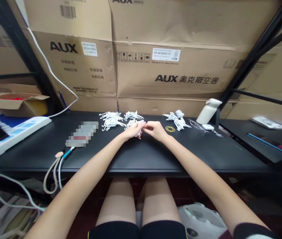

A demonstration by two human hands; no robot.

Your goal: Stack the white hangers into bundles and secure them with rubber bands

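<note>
In the head view, my left hand (134, 130) is closed around a small bunch of white hooks (139, 132). My right hand (156, 130) meets it at the fingertips, thumb and finger pinched together; anything between them is too small to make out. Just behind and left of my hands lie piles of loose white hooks (111, 120) with curved ends, and another pile of hooks (133, 115) sits beside them. Yellow rubber bands (170, 128) rest to the right of my right hand. Beyond them are bundled white hooks (177, 119).
A phone (82, 133) with a strap and cable lies on the black table (141, 159). At left is a white power strip (19, 132). A white bottle (208, 111) and earphones (207, 127) stand at right. Cardboard boxes (136, 86) wall the back.
</note>
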